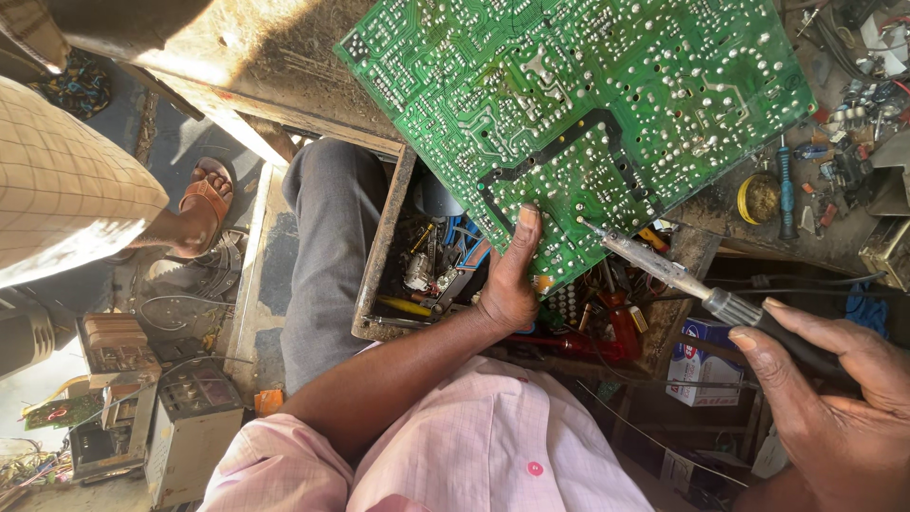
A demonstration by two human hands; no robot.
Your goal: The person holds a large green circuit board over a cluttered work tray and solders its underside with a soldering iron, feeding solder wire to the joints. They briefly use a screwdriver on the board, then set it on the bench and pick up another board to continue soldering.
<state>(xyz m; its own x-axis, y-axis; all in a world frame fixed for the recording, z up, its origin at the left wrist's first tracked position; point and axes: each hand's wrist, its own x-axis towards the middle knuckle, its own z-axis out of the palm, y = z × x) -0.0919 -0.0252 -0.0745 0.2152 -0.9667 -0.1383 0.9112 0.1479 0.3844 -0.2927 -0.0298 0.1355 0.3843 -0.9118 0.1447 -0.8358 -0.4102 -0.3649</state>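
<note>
Our left hand (510,284) has its grip closed on the lower edge of the green board (578,123), thumb on the solder side; the fingers are hidden behind it. The board tilts above the tabletop (284,57), its top cut off by the frame. Our right hand (834,398) is closed around the iron (682,280), whose tip touches the board. Below, a drawer (379,256) of parts is shadowed and hard to make out.

drawer of tools (379,275) | blue screwdriver (785,190) | yellow tape roll (758,198) | sandalled foot (204,204) | small carton (700,365)
</note>
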